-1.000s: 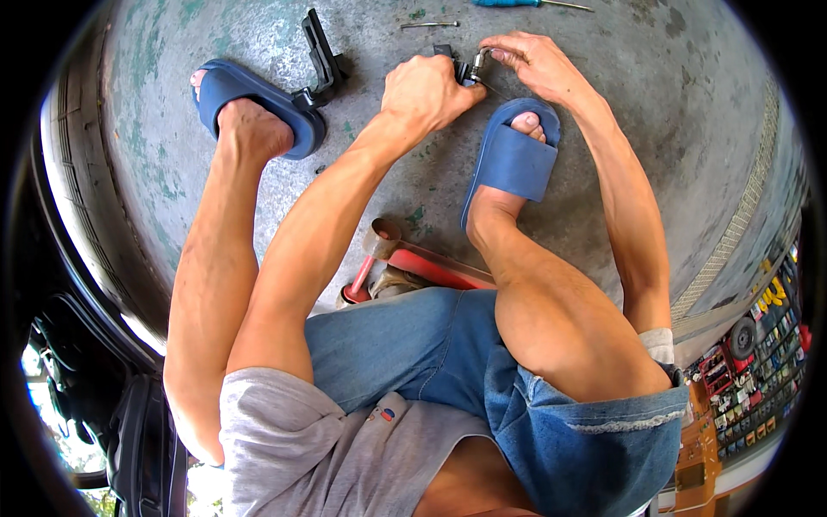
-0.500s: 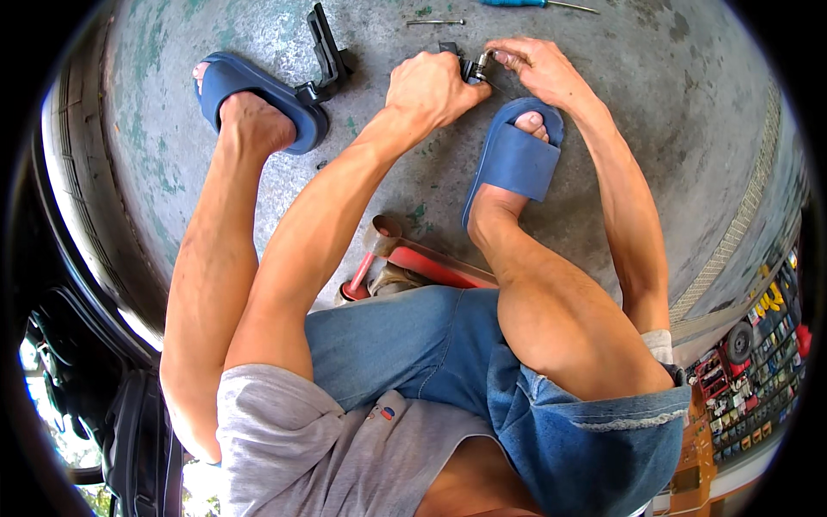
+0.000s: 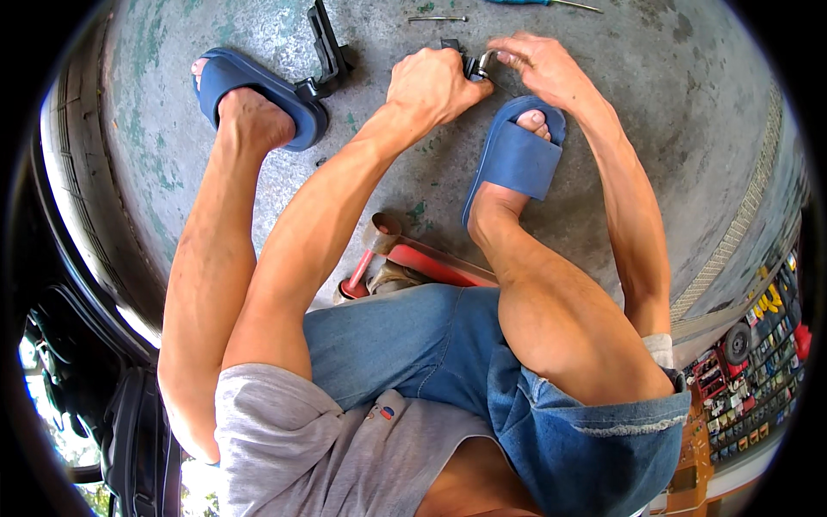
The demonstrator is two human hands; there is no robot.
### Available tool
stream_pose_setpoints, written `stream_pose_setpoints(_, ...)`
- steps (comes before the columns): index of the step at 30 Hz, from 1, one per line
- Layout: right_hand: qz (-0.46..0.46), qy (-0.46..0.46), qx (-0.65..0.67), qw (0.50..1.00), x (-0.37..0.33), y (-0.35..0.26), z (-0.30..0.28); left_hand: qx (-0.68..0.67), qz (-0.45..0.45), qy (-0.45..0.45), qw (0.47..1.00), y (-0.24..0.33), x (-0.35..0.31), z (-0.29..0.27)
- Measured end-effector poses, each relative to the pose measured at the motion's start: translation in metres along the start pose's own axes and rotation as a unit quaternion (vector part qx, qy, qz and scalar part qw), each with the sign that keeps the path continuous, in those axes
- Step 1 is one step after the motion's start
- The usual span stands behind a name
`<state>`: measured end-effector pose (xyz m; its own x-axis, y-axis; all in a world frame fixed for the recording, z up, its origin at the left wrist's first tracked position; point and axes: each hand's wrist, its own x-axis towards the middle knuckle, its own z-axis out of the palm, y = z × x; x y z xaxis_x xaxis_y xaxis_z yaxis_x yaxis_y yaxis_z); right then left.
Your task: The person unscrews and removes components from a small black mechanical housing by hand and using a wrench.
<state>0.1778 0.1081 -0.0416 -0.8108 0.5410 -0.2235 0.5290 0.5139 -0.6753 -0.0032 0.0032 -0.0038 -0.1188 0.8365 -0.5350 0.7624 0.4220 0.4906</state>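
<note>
My left hand [image 3: 433, 86] is closed around a black part [image 3: 450, 45] just above the floor, its thumb stretched toward the part's right end. A small shiny bent metal piece [image 3: 485, 63] sticks up at that end. My right hand [image 3: 544, 71] is at this metal piece with thumb and fingers curled in. Its fingertips are slightly smeared by motion, and the exact grip is hard to see. Most of the black part is hidden under my left hand.
A black bracket-like piece [image 3: 326, 52] lies by my left sandal [image 3: 258, 99]. Beyond my hands are a thin metal bolt or rod [image 3: 438, 18] and a blue-handled screwdriver [image 3: 525, 2]. A red metal tool [image 3: 439, 265] lies beneath me. A tyre [image 3: 86, 172] stands at left, stocked shelves [image 3: 758, 370] at right.
My right fingers have shifted slightly around the bent metal piece, which has turned a little. My left hand keeps its hold on the black part.
</note>
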Motion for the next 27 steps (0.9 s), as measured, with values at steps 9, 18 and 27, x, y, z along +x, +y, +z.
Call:
stream_pose_setpoints(9, 0.014, -0.033, -0.033, 0.999, 0.001, -0.016, -0.005, 0.006, 0.007, 0.002, 1.000, -0.002, -0.001, 0.001)
stream_pose_setpoints(18, 0.106, -0.047, -0.009, 0.993, -0.014, -0.018, -0.020, 0.004, 0.001, 0.000, 1.000, -0.004, -0.002, 0.001)
stream_pose_setpoints(27, 0.132, -0.005, -0.029, 0.991, -0.031, -0.013, -0.016, 0.005, 0.002, -0.006, 1.000, -0.003, -0.001, 0.001)
